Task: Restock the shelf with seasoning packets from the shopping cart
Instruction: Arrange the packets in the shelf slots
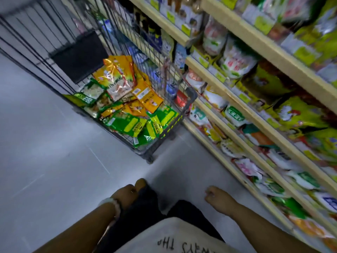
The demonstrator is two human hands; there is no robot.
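Note:
A wire shopping cart (190,96) stands on the floor ahead, against the shelf. In its basket lie several seasoning packets (125,99), orange and yellow ones on top and green ones toward the near end. The wooden shelf unit (235,99) runs along the right, its tiers packed with bagged goods. My left hand (130,193) hangs low by my thigh, fingers loosely curled, holding nothing. My right hand (217,197) hangs low too, loosely curled and empty. Both hands are well short of the cart.
Grey floor (54,161) stretches to the left of the cart and between me and it. A black panel (80,57) sits at the cart's far end. The frame is blurred by motion.

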